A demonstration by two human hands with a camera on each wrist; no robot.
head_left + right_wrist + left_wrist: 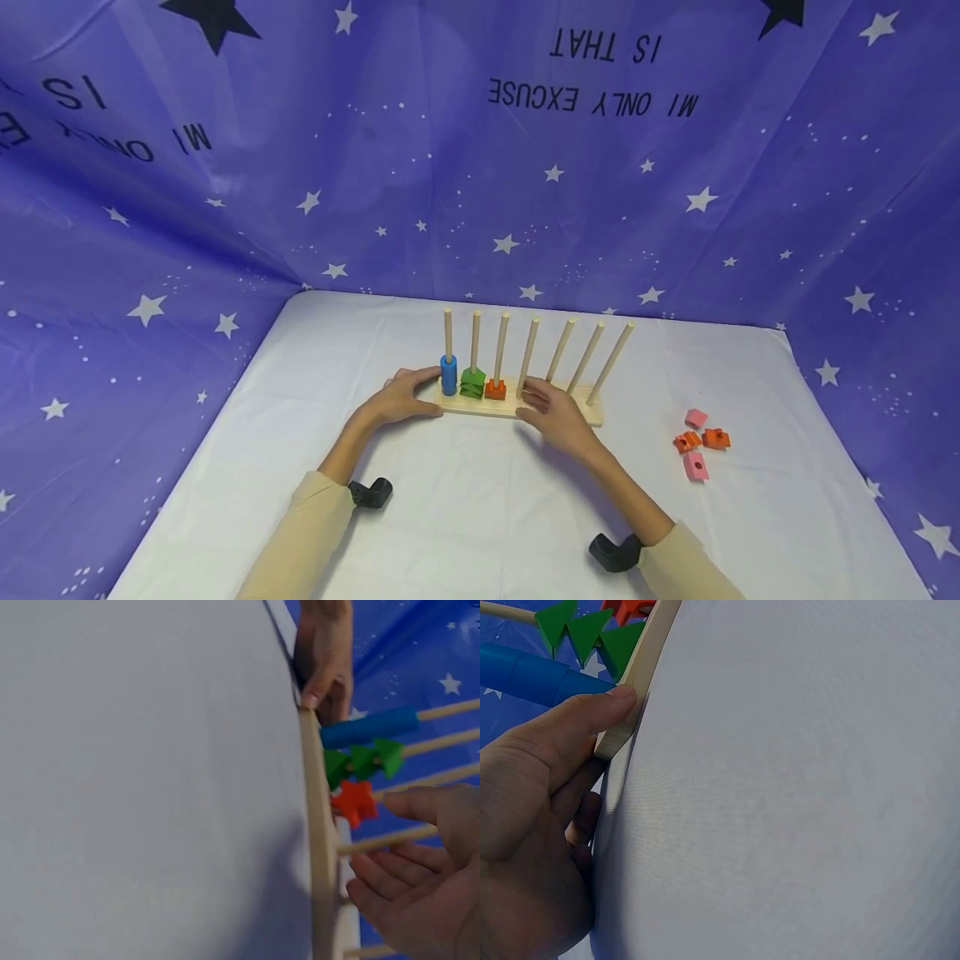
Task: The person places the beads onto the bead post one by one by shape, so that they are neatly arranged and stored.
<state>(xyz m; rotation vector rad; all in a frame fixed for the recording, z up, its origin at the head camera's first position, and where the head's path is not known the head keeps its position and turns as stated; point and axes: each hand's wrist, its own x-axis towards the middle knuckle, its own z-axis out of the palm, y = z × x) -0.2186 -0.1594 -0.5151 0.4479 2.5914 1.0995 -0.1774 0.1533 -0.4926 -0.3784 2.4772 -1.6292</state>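
A wooden peg board (480,407) with several upright pegs stands on the table. Blue cylinders (448,377) are stacked on its leftmost peg, green triangles (472,383) on the second, and an orange-red star (354,802) sits low on the third. At the board's left end, my left hand (405,398) grips the base, its thumb on the edge in the left wrist view. My right hand (558,415) is beside the fourth peg (529,354), thumb and fingers apart, with nothing visible held. The right wrist view shows its palm (427,900) near the bare pegs.
On the right of the white-covered table (480,517) lie two pink blocks (695,466) and two orange pieces (716,438), with holes visible in some. Behind the table hangs a purple star-patterned cloth (450,192).
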